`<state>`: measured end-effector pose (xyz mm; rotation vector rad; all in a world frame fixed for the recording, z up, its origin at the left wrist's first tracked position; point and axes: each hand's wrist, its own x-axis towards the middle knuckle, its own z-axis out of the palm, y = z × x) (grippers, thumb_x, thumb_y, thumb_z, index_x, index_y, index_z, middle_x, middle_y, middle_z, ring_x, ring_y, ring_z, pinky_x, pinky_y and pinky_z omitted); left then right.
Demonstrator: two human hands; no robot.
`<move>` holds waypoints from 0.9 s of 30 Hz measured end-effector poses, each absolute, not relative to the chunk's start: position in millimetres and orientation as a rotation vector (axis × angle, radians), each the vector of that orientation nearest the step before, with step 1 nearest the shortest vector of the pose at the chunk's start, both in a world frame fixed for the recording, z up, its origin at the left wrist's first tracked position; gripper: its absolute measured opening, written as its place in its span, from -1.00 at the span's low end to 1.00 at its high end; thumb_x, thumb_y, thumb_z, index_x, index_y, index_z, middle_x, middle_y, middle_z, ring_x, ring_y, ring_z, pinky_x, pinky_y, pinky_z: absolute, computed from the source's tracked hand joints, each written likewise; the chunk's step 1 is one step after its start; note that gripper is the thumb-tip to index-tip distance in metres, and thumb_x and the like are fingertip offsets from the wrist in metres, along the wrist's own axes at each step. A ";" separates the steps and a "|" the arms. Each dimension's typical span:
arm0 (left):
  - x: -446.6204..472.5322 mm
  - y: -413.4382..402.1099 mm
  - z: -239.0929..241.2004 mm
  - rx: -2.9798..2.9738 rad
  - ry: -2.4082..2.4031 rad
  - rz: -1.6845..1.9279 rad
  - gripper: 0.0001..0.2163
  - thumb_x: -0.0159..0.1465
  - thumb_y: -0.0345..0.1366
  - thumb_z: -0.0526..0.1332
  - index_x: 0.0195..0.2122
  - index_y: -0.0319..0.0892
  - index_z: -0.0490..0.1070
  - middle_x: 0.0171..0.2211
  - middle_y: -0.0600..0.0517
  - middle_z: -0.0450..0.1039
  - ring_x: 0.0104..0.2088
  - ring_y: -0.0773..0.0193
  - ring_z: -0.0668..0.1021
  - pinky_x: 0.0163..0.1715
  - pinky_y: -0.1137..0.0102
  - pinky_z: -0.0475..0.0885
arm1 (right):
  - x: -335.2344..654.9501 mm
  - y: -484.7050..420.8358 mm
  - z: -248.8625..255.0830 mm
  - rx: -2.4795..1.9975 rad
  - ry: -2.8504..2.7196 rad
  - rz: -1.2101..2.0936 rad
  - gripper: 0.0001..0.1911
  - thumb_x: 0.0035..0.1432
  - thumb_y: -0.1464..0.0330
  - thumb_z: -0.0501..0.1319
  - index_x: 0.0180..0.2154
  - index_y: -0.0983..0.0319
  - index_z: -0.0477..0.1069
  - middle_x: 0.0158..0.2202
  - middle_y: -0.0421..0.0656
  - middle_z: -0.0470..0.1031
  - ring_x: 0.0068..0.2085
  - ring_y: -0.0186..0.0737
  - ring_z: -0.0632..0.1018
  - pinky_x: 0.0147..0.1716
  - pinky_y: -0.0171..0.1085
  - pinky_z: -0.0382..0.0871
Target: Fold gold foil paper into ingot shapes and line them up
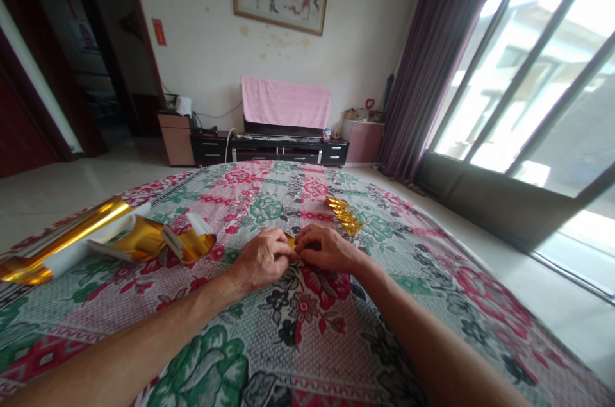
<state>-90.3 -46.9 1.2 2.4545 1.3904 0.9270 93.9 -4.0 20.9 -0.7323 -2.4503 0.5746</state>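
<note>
Left hand (269, 256) and right hand (329, 249), fingers bunched, pinch gold piece (291, 242) mid-cloth (413, 307). Probably best: light grip, edges lined up before creasing. Gold strips (141, 239) near cloth's left edge; folded bits (344, 215) toward far right.

the gold paper (139, 240) looks glossy, the cloth (262, 349) matt.

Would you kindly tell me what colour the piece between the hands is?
The piece looks gold; see the head view.

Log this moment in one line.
left hand: holding gold piece | right hand: same piece | beyond right hand: pointed gold pieces | left side: curled gold sheets
</note>
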 end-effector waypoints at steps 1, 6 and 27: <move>-90.4 -46.8 1.4 2.451 1.388 0.931 -0.75 0.05 -0.47 0.11 -0.42 -0.05 0.56 -0.42 0.05 0.39 -0.28 0.28 0.41 -0.22 0.38 0.31 | 93.4 -3.9 19.9 -0.738 -2.446 0.560 -0.85 -0.06 0.50 0.16 -0.45 0.22 0.49 -0.30 -0.19 0.47 -0.27 -0.35 0.45 -0.23 -0.34 0.33; -90.5 -46.3 3.8 2.445 1.378 0.976 -0.82 0.04 -0.48 0.12 -0.45 -0.14 0.50 -0.44 0.05 0.41 -0.32 0.30 0.43 -0.23 0.37 0.32 | 91.9 -2.5 17.5 -0.744 -2.458 0.528 -0.85 -0.08 0.52 0.15 -0.46 0.22 0.48 -0.33 -0.21 0.47 -0.29 -0.36 0.44 -0.26 -0.36 0.32; -93.2 -52.3 7.2 2.655 1.362 0.905 -0.84 0.02 -0.48 0.09 -0.45 -0.18 0.44 -0.45 0.02 0.37 -0.33 0.26 0.40 -0.28 0.38 0.33 | 89.7 -2.4 12.1 -0.770 -2.421 0.448 -0.88 -0.11 0.52 0.16 -0.48 0.25 0.45 -0.36 -0.19 0.48 -0.30 -0.34 0.45 -0.27 -0.35 0.32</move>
